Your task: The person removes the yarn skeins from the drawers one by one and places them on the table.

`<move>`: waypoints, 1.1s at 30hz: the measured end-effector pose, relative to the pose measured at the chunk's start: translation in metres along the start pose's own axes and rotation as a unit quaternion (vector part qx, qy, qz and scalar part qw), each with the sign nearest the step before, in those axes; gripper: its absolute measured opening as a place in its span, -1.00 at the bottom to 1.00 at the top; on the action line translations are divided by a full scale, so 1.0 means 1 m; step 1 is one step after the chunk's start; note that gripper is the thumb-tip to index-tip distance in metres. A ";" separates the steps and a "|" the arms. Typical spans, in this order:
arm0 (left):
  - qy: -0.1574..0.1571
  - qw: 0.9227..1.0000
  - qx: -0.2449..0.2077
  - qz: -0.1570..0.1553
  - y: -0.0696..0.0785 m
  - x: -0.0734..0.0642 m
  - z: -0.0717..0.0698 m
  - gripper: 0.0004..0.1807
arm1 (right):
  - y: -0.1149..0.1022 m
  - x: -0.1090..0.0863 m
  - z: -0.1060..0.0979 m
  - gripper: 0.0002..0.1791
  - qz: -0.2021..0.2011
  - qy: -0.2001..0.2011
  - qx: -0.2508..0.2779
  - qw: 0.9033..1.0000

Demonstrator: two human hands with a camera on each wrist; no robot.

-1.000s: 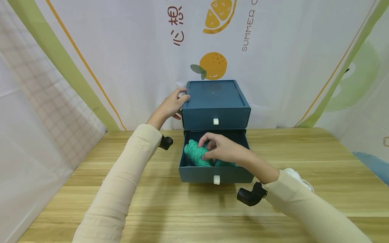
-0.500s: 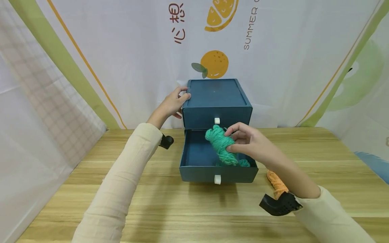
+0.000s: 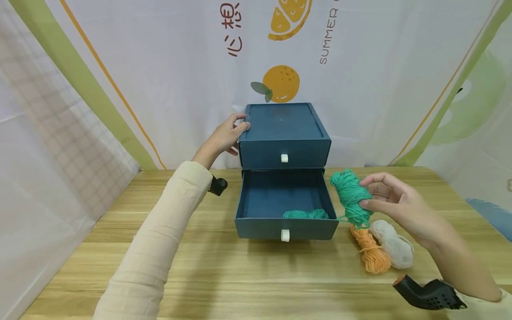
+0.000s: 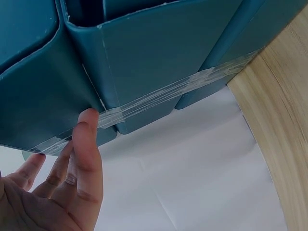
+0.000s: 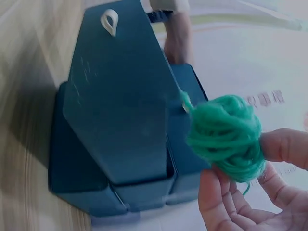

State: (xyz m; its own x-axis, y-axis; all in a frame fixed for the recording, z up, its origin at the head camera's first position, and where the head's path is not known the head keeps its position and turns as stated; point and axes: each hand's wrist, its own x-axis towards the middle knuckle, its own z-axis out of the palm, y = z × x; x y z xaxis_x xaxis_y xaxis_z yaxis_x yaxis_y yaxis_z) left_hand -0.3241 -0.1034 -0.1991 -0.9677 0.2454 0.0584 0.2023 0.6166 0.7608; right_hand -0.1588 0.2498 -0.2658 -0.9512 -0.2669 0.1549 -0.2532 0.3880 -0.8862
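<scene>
My right hand (image 3: 404, 204) pinches a skein of green yarn (image 3: 351, 198) between thumb and fingers, held up to the right of the pulled-out drawer (image 3: 276, 191). In the right wrist view the skein (image 5: 225, 137) has a loose strand running to the drawer's edge. More green yarn (image 3: 306, 214) lies in the drawer, partly hidden by its front. My left hand (image 3: 226, 135) rests against the left side of the blue drawer cabinet (image 3: 286, 122), thumb near the top edge. The left wrist view shows its fairly straight fingers (image 4: 86, 154) touching the cabinet's side, where clear tape runs across.
An orange yarn skein (image 3: 370, 251) and a white one (image 3: 394, 246) lie together on the wooden table (image 3: 320, 284), right of the drawer and below the held skein. The upper drawer with its white pull (image 3: 284, 158) is closed. A printed curtain (image 3: 180, 80) hangs behind.
The right hand has lifted the green skein out of the open drawer and carried it right, uncovering the orange and white skeins. The left hand has stayed at the cabinet's side.
</scene>
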 end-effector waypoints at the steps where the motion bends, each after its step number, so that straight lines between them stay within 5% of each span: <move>1: 0.000 1.000 0.000 0.000 0.000 0.000 0.000 -0.41 | 0.004 -0.002 -0.004 -0.65 0.000 0.002 0.007 1.000; 10: 0.002 1.000 0.000 -0.002 0.000 0.000 0.000 -0.41 | 0.034 -0.018 -0.035 -0.59 -0.007 0.009 0.093 0.996; 15: 0.003 1.000 0.002 0.000 0.000 0.001 0.000 -0.41 | 0.050 -0.027 -0.058 -0.59 0.022 0.026 -0.018 0.999; 22: -0.001 1.000 -0.005 0.004 0.001 0.001 0.001 -0.42 | 0.074 -0.039 -0.086 -0.65 0.107 0.020 -0.172 0.979; 33: -0.002 1.000 -0.002 0.004 0.001 0.001 0.001 -0.41 | 0.106 -0.042 -0.098 -0.70 0.125 0.009 -0.200 0.972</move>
State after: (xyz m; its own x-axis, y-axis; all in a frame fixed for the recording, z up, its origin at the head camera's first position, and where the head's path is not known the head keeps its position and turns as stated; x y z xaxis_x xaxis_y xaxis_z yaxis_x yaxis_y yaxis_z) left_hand -0.3253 -0.1017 -0.1995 -0.9655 0.2529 0.0620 0.2093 0.6124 0.7624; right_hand -0.1632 0.3881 -0.3231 -0.9938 -0.1066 -0.0318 -0.0595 0.7514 -0.6571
